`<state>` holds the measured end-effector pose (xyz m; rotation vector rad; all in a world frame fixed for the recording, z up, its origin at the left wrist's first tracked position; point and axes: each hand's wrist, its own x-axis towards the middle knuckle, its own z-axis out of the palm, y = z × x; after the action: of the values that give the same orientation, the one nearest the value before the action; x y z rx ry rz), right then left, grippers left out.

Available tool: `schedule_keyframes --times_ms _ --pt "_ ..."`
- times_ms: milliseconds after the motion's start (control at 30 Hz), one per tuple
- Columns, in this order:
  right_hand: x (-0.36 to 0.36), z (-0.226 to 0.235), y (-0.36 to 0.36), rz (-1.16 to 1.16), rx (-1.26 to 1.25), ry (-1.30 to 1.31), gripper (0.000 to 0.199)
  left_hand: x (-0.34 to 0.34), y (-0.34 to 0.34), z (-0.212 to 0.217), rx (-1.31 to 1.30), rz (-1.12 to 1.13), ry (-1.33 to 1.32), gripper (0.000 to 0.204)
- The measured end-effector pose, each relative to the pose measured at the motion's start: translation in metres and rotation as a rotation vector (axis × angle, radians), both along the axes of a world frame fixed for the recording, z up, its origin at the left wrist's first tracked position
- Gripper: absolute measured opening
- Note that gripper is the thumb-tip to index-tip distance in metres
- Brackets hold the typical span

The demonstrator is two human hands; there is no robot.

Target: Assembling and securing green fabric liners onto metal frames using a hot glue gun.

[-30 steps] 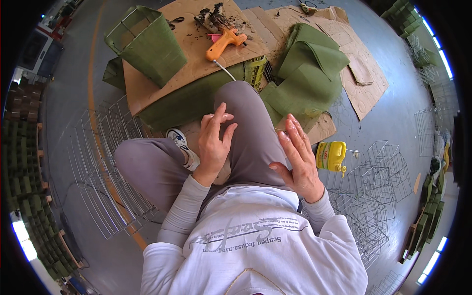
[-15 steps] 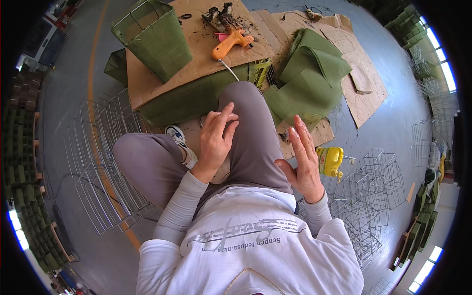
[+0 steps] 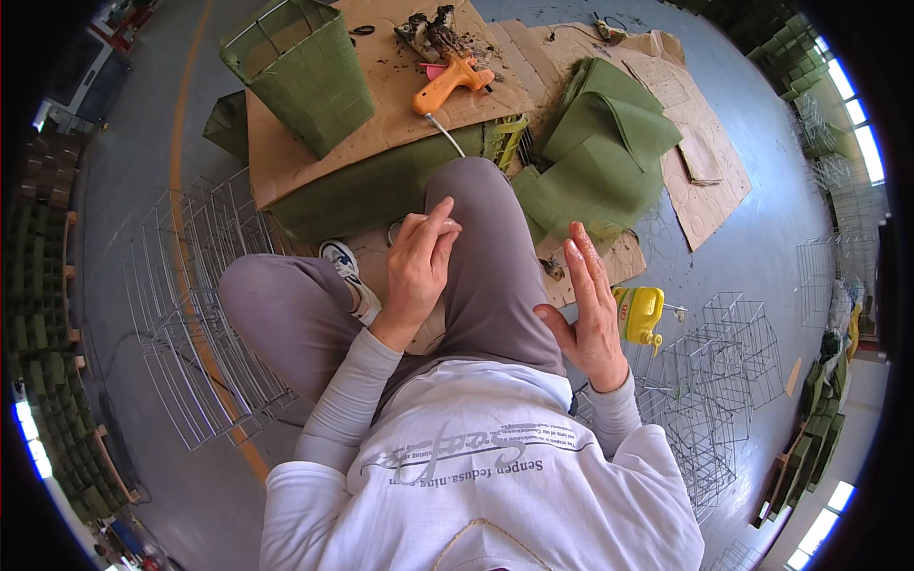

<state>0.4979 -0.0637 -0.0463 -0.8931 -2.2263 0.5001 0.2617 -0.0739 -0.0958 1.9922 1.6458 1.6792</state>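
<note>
My left hand [image 3: 414, 268] is raised over my left thigh and the inner side of my right leg. Its index finger points up, the other fingers are loosely bent with the thumb close by, and nothing shows in it. My right hand [image 3: 592, 319] hovers to the right of my right thigh, fingers stretched out and thumb spread. Its fingertips look wet or shiny. Just beyond that hand stands a yellow jug [image 3: 640, 316] with a pump spout. Past my knee, an orange glue gun [image 3: 446, 86] lies on a cardboard-topped surface [image 3: 400, 124], touched by neither hand.
A green fabric-covered wire basket [image 3: 314, 90] sits on the cardboard. Green fabric sheets [image 3: 605, 143] lie to its right on floor cardboard [image 3: 709, 195]. Bare wire frames stand at left [image 3: 205, 314] and right [image 3: 724, 362]. Dark glue residue [image 3: 443, 38] lies near the glue gun.
My left thumb has drawn slightly nearer the bent fingers. My right hand has barely moved, and nothing was picked up or put down.
</note>
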Motion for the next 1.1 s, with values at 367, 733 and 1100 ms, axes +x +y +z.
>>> schedule_keyframes --times_ms 367,733,1100 --pt "0.001 -0.002 0.004 -0.013 -0.030 -0.008 0.081 -0.003 0.001 0.001 -0.010 -0.027 0.033 0.045" --pt "0.003 -0.006 0.006 -0.027 -0.054 -0.020 0.083 -0.007 0.003 0.002 0.012 -0.055 0.043 0.049" --pt "0.003 -0.006 0.005 -0.025 -0.056 -0.045 0.084 -0.010 0.002 0.004 0.028 -0.020 -0.005 0.052"
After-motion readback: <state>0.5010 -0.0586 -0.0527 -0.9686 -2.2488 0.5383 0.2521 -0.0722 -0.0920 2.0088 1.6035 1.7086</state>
